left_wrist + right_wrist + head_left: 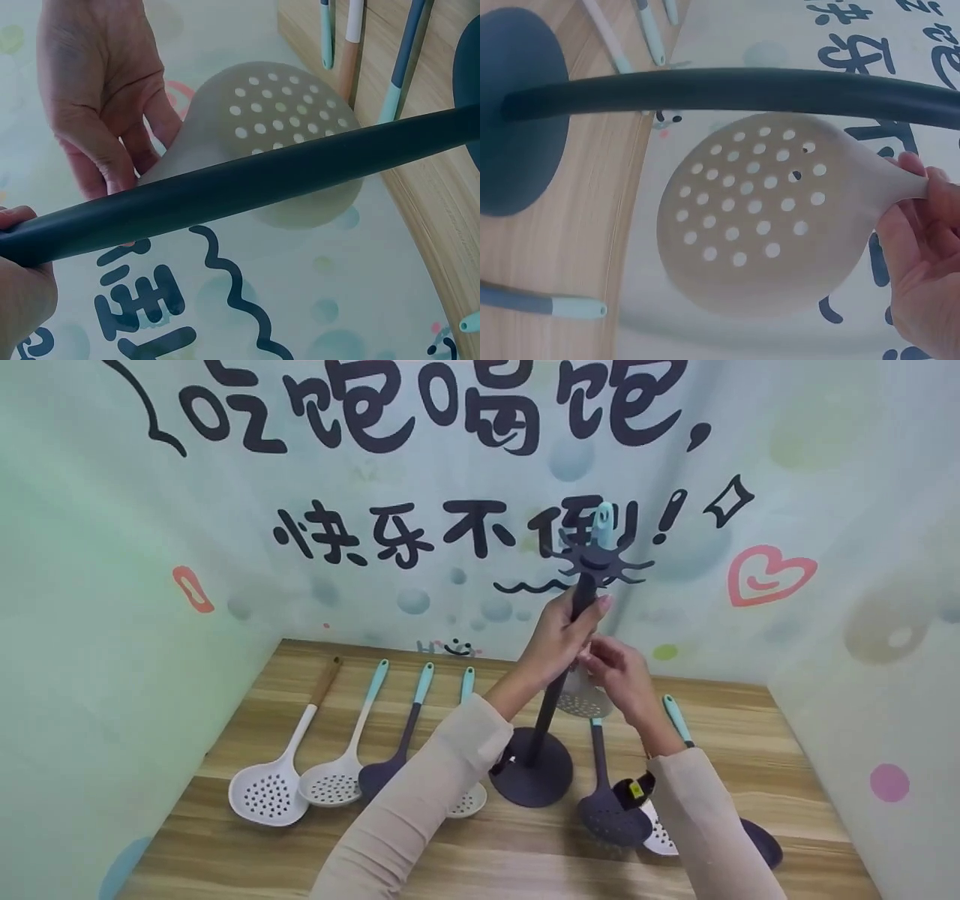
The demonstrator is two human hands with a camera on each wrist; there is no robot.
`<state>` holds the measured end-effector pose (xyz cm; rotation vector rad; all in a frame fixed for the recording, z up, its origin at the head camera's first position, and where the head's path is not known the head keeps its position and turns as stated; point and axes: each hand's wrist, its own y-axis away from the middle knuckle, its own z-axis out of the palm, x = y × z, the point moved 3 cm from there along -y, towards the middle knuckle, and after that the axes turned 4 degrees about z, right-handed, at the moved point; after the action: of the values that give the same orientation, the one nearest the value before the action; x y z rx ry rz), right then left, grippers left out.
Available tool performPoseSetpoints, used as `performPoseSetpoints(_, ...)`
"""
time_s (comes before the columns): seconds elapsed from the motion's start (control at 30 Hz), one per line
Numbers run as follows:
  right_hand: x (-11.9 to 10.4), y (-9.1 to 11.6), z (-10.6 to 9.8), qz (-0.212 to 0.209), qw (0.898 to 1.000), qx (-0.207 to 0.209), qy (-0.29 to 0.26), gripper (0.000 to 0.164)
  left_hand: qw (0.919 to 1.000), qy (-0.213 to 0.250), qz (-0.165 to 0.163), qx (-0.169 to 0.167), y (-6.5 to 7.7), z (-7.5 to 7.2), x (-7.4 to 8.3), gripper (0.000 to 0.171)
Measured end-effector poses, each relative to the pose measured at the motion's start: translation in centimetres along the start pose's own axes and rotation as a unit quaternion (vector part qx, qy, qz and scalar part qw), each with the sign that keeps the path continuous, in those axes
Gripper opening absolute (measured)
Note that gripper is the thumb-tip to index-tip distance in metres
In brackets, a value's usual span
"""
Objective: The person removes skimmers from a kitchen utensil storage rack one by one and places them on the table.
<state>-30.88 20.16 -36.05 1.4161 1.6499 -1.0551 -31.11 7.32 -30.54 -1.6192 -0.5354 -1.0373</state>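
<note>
My left hand [559, 636] grips the upper pole of a dark utensil stand [552, 705], which tilts slightly, its round base on the table. Behind the pole, my right hand [621, 669] pinches the neck of a grey-beige skimmer [720, 292] with round holes. The skimmer's bowl hangs down. A light-blue handle [602, 526] rises above the stand's ring of hooks [598, 565], in line with the skimmer; whether it rests in a hook cannot be told. In the left wrist view the pole crosses in front of the skimmer bowl [214, 124].
Left of the stand lie a white skimmer with a wooden handle [324, 682], a pale skimmer [360, 727], a dark utensil [409, 727] and another pale skimmer [469, 802], partly behind my sleeve. On the right are a dark skimmer [611, 817], a white perforated one [660, 840] and a dark-headed utensil [763, 844].
</note>
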Motion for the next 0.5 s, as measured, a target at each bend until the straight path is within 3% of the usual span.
performPoseSetpoints(0.23,3.3,0.9,-2.5,0.016,0.999,0.026,0.039,0.027,0.9997,0.023,0.004,-0.001,-0.1,0.2,0.0,0.02)
performPoseSetpoints(0.5,7.6,3.3,-7.9,0.051,0.991,0.079,0.093,0.03,0.9991,0.032,0.022,-0.016,-0.2,0.1,0.0,0.021)
